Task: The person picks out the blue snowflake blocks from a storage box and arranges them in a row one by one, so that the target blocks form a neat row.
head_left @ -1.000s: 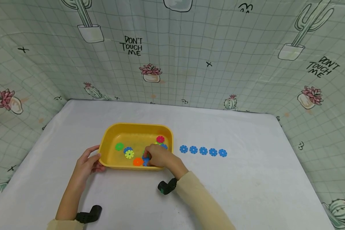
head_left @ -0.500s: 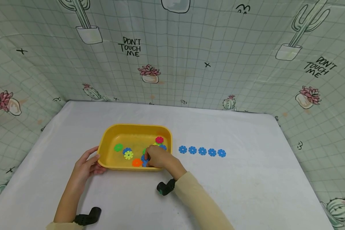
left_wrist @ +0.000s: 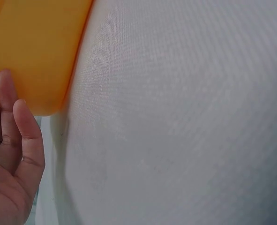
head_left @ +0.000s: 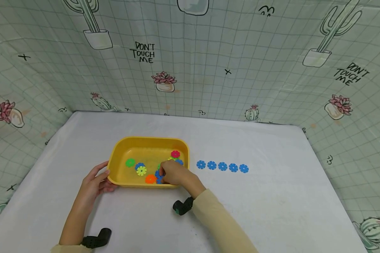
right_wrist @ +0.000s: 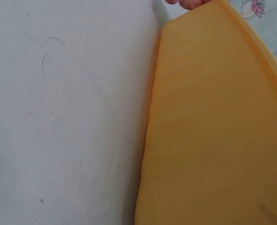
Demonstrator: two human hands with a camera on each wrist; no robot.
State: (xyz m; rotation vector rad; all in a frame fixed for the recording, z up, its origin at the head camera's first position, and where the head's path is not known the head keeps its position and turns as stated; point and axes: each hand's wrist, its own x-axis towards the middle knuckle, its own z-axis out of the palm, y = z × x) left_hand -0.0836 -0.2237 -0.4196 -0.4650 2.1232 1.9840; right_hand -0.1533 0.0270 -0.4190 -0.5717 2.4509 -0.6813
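Note:
A yellow plastic tray stands on the white table, with several notched plastic discs inside. My left hand holds its left end, thumb at the rim and fingers against the outer wall. My right hand reaches over the front rim, fingers curled down among blue notched discs. Its fingertips are partly hidden, so I cannot tell whether they pinch a disc. An orange disc lies just left of them. Farther left are a yellow disc overlapping a blue one and a green disc.
Right of the tray, several blue notched discs lie in a spaced row on the white table. A pink disc is in the tray's far right corner. A cactus-print cloth hangs behind and beside the table.
The whole head view has shifted slightly. Both hands keep their places at the tray, the right fingers staying among the blue discs; the row of discs is unchanged.

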